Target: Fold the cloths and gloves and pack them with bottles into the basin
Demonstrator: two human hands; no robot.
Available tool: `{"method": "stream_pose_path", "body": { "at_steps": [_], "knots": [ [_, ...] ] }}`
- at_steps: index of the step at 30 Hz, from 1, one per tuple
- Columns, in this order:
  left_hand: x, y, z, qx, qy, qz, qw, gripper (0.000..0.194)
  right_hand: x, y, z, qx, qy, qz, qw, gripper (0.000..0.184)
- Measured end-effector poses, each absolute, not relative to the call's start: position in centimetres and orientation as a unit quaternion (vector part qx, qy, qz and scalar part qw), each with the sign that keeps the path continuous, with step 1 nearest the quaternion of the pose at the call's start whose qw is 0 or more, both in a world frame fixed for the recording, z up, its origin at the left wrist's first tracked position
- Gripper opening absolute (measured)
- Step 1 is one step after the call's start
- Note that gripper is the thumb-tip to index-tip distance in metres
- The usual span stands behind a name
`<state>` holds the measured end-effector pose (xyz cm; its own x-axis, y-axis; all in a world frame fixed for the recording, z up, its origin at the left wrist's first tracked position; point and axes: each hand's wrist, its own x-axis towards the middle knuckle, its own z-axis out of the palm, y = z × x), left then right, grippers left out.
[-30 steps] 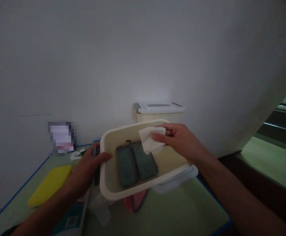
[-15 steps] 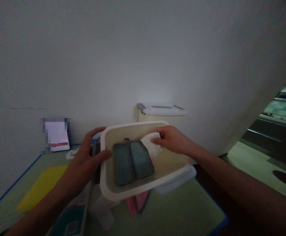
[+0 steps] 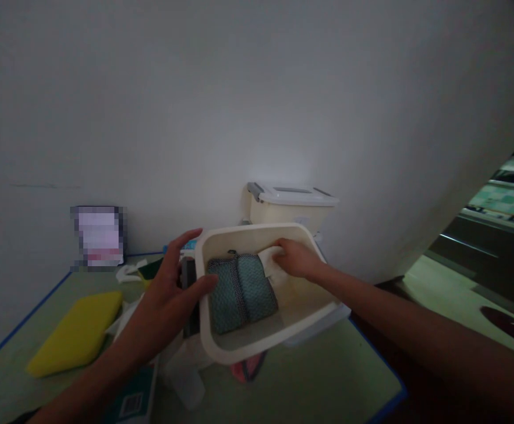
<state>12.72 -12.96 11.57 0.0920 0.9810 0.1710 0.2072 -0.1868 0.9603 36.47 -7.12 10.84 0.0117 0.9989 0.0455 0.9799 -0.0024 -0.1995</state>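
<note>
My left hand (image 3: 168, 297) grips the left rim of a cream plastic tub (image 3: 257, 347), thumb inside, and holds it tilted above the table. Inside the tub lie two teal mesh sponges (image 3: 241, 291) side by side. My right hand (image 3: 296, 259) reaches into the tub's far right corner, fingers closed on a white cloth (image 3: 271, 266) that it presses against the tub's floor, just right of the sponges.
A yellow sponge (image 3: 76, 331) lies on the green table at the left. A lidded cream box (image 3: 290, 203) stands by the wall behind the tub. A pink item (image 3: 246, 370), white paper and a teal packet (image 3: 133, 397) lie under the tub. The table's blue edge (image 3: 383, 365) runs on the right.
My right hand has brought the white cloth down from above the rim into the tub's corner. The tub has shifted slightly right, and my left hand's fingers have spread along its side.
</note>
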Motion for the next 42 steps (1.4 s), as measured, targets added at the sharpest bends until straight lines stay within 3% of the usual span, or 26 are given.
{"method": "stream_pose_path", "body": {
  "at_steps": [9,19,24,30,35,42],
  "knots": [
    [12.8,-12.9,11.2,0.642,0.472,0.447,0.406,0.064,35.9,-6.6,9.6,-0.713,-0.7,0.035,0.026,0.031],
    [12.6,-12.7,11.0,0.655,0.457,0.438,0.412,0.067,34.0,-8.4,9.9,-0.661,-0.734,-0.143,-0.063,0.03],
    [12.7,-12.8,11.3,0.647,0.471,0.441,0.405,0.064,34.4,-8.4,10.1,-0.647,-0.735,-0.172,-0.109,0.03],
    [12.8,-12.9,11.4,0.641,0.471,0.448,0.407,0.062,35.0,-8.1,10.4,-0.632,-0.74,-0.202,-0.11,0.033],
    [12.7,-12.9,11.4,0.636,0.481,0.445,0.408,0.063,35.4,-8.9,11.7,-0.607,-0.751,-0.244,-0.085,0.02],
    [12.6,-12.7,11.5,0.624,0.48,0.455,0.417,0.063,36.3,-10.3,12.9,-0.573,-0.772,-0.264,-0.076,0.027]
  ]
}}
